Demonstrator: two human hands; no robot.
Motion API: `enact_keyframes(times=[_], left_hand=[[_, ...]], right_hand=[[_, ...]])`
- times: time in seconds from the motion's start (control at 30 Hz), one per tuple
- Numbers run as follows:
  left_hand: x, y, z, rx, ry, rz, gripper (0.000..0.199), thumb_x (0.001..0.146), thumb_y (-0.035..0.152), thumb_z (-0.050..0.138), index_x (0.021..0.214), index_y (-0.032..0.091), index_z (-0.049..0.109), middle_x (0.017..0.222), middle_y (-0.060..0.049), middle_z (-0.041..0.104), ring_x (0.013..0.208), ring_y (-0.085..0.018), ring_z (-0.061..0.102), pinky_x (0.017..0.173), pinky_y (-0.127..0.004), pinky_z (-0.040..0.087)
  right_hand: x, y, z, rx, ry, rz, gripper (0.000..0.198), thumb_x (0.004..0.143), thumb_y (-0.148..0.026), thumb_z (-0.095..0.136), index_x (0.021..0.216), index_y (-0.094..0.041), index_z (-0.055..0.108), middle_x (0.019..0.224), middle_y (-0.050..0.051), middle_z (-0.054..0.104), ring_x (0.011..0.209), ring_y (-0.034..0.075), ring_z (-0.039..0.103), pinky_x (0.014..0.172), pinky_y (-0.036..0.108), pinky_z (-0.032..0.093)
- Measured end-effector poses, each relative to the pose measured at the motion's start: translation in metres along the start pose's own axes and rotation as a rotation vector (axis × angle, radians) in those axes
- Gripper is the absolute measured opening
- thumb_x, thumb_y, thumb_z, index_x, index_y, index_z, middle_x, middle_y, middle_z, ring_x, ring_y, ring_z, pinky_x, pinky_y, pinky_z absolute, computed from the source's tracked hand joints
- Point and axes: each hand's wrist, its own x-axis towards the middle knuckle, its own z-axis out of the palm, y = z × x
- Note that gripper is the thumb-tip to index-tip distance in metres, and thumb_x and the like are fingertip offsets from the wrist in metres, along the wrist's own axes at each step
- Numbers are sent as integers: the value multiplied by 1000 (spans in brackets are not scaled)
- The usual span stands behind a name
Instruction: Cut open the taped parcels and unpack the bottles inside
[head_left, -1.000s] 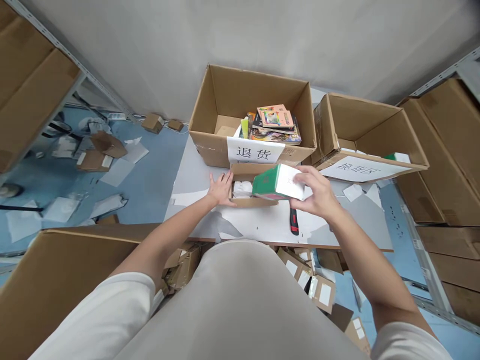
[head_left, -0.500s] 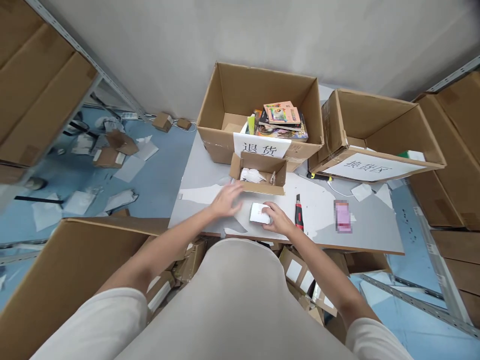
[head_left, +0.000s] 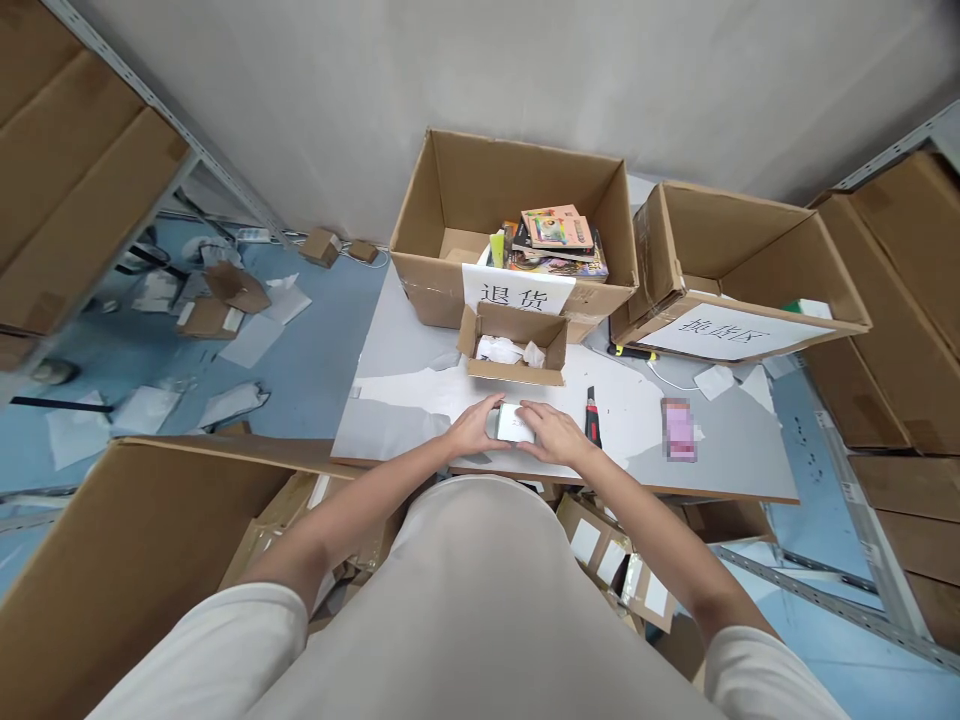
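Between my two hands, at the table's near side, is a small white box [head_left: 515, 424] with faint print on its top. My left hand [head_left: 474, 426] grips its left side, fingers curled round the edge. From the right, my right hand [head_left: 551, 432] clasps the other side. Just beyond them stands a small open cardboard box [head_left: 514, 373] with crumpled white paper [head_left: 498, 349] inside. A red and black box cutter [head_left: 592, 418] lies to the right of my right hand.
A large carton [head_left: 427, 284] with books [head_left: 556, 229] stands at the back, beside another labelled carton [head_left: 660, 323]. A blurred pink item [head_left: 679, 430] lies on the table's right. A big open carton [head_left: 67, 530] is at lower left. Papers [head_left: 253, 338] litter the floor.
My left hand has moved right and down from the small cardboard box to the white box, and now grips it together with my right hand.
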Motion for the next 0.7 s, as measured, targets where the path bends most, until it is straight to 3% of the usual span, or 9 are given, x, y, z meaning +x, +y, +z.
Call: enact_keyframes(times=[0.13, 0.2, 0.3, 0.4, 0.47, 0.57, 0.7], left_hand=[[-1, 4, 3, 29, 2, 2, 96, 56, 35, 82, 137, 19, 32, 131, -14, 53, 119, -28, 53, 100, -43, 43], [-1, 5, 5, 31, -3, 7, 97, 56, 33, 82, 138, 19, 31, 131, -14, 52, 119, -28, 53, 100, -43, 43], [-4, 4, 6, 22, -7, 2, 104, 58, 34, 80, 143, 20, 21, 133, -14, 51, 122, -28, 51, 101, -43, 43], [-9, 4, 6, 42, -11, 24, 111, 61, 38, 78, 146, 20, 9, 135, -17, 48, 125, -29, 48, 100, -46, 42], [-12, 6, 5, 91, 23, 81, 110, 63, 42, 77, 146, 17, 9, 138, -19, 44, 128, -31, 44, 102, -48, 40], [-11, 13, -3, 224, 40, 231, 92, 68, 50, 71, 141, 15, 27, 139, -20, 42, 131, -32, 38, 107, -48, 34], [0, 25, -18, 427, -129, 418, 58, 79, 51, 58, 128, 20, 48, 134, -14, 48, 131, -30, 36, 111, -50, 23]], right_hand=[[3, -4, -7, 8, -30, 53, 46, 86, -39, 51, 126, -18, 46, 123, 14, 58, 106, 27, 58, 85, 38, 46], [7, 1, -9, 84, 28, 133, 39, 90, -36, 43, 126, -20, 46, 109, 11, 65, 93, 24, 63, 79, 35, 47], [16, 14, -3, 244, 272, 338, 41, 92, -35, 40, 129, -19, 41, 102, 10, 65, 78, 21, 64, 73, 33, 48], [23, 23, 12, 274, 503, 408, 42, 90, -32, 43, 129, -16, 40, 113, 14, 59, 79, 20, 62, 71, 35, 49], [24, 24, 19, 172, 561, 351, 31, 90, -27, 43, 118, -16, 51, 116, 16, 56, 90, 23, 60, 73, 36, 49], [16, 22, 19, -4, 472, 121, 26, 89, -16, 39, 101, -19, 61, 110, 13, 59, 103, 25, 54, 85, 39, 44], [-2, 17, 4, -84, 257, -187, 40, 81, -10, 45, 119, -20, 56, 121, 11, 58, 115, 24, 49, 100, 44, 33]])
